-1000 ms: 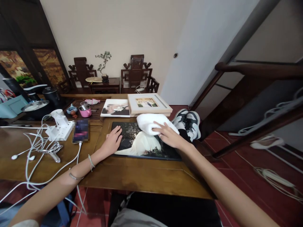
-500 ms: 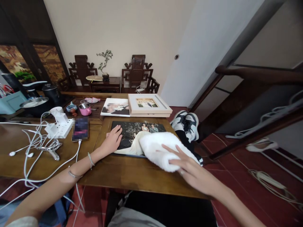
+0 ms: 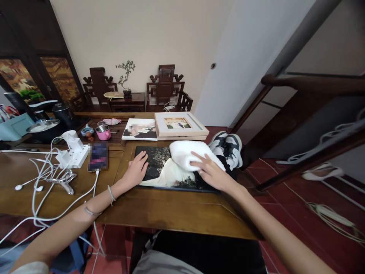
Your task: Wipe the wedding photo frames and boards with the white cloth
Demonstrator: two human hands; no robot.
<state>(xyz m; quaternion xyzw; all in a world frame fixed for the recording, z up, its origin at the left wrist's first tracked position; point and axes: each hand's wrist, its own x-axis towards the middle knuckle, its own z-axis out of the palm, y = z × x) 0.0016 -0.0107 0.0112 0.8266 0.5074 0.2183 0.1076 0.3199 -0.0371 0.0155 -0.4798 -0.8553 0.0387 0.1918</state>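
A wedding photo panel (image 3: 156,156) lies flat on the wooden table (image 3: 171,213) in front of me. My left hand (image 3: 138,169) rests flat on the panel's left edge, its fingers stretched out. With spread fingers, my right hand (image 3: 210,172) holds a fluffy white cloth (image 3: 184,153) against the panel's upper right part. The cloth hides the couple's upper bodies and the panel's top right corner.
Behind the panel are a smaller photo panel (image 3: 140,131) and a framed photo (image 3: 194,130). To the left lie a phone (image 3: 98,156), a white power strip (image 3: 74,158), tangled cables and a pink cup (image 3: 103,133). A person's shoes (image 3: 230,148) show beyond the table's right edge.
My right hand and the white cloth have moved away from me, from the panel's lower right to its upper right. My left hand has stayed in place.
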